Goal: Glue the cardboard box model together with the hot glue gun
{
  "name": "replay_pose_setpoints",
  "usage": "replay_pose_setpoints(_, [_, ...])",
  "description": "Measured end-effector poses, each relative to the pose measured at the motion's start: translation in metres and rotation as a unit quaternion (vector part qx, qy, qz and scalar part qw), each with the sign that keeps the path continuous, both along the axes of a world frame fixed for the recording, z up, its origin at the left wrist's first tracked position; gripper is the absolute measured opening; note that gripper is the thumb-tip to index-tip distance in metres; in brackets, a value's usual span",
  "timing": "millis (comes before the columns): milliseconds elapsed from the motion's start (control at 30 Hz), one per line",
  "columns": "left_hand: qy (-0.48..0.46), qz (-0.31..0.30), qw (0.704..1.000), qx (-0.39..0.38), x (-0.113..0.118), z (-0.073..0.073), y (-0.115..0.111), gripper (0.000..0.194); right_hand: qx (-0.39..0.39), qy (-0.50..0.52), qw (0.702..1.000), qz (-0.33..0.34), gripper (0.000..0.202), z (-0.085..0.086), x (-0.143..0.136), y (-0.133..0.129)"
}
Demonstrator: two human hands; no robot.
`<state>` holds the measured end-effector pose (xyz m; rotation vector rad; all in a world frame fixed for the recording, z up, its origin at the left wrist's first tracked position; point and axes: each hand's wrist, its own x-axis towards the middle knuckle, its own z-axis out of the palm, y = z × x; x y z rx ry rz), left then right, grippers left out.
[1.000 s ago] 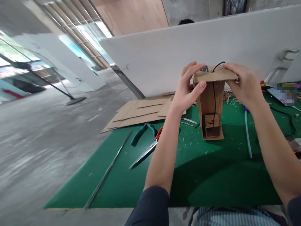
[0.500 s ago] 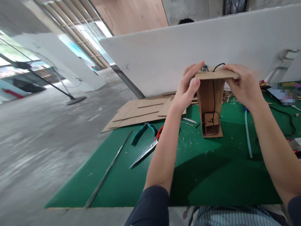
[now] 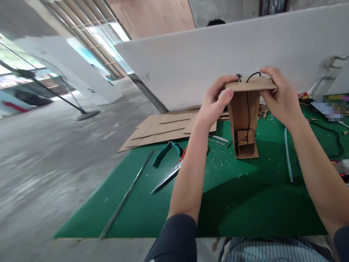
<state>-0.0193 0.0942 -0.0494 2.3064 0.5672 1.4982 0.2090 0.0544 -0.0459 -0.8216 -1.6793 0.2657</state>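
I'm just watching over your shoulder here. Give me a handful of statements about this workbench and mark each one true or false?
1. Both hands, left hand and right hand, grip the top flap of the cardboard tower. True.
2. The tower lies flat on the green mat. False: it stands upright.
3. A black cord runs down inside the tower. True.
4. The teal-handled pliers are in the right hand. False: they lie on the mat.

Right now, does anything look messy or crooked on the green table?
Yes. Small shavings are scattered over the green mat, and the top flap of the cardboard tower between both hands sits tilted.
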Motion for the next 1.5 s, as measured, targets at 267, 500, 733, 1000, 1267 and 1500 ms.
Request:
replay_pose_setpoints(267, [-0.016,0.006,1.000,-0.007,0.001,-0.002,0.003,0.063,-0.152,0.202,0.951,0.175,0.046,-0.012,-0.011,0.019])
replay_pose_setpoints(500, [-0.017,0.005,1.000,-0.009,0.002,-0.004,0.002,0.062,-0.187,0.321,0.907,0.196,0.045,-0.021,-0.021,0.025])
replay_pose_setpoints(733, [-0.027,0.015,0.999,-0.013,0.002,-0.004,0.004,0.054,-0.286,0.271,0.875,0.282,0.047,-0.021,-0.039,0.013])
replay_pose_setpoints(1000, [-0.020,0.007,1.000,-0.002,0.001,-0.004,0.004,0.051,-0.266,0.326,0.856,0.301,0.045,-0.022,-0.044,0.013])
replay_pose_setpoints(1267, [-0.034,0.000,0.999,-0.004,0.003,0.000,-0.001,0.051,-0.268,0.348,0.846,0.302,0.040,-0.025,-0.044,0.014])
replay_pose_setpoints(1500, [-0.036,0.002,0.999,-0.005,0.004,0.002,-0.002,0.052,-0.252,0.353,0.845,0.313,0.045,-0.027,-0.045,0.015])
